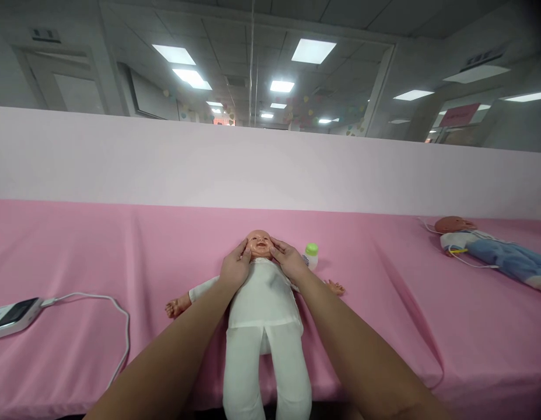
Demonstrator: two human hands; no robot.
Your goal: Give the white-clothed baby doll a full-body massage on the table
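Observation:
A baby doll (265, 297) in white clothes lies face up on the pink cloth, its head toward the wall and its arms spread. My left hand (236, 263) rests against the left side of the doll's head, fingertips at its cheek. On the other side, my right hand (288, 258) touches the opposite cheek. The fingers of both hands look extended, and the head sits between them without being gripped. Just right of my right hand stands a small bottle (311, 255) with a green cap.
A white handheld device (14, 317) with a cable lies at the left on the pink cloth (165, 233). At the far right lies a second doll (506, 254) in blue and white, with thin tubes on it. A low white wall (270, 169) with glass above runs behind.

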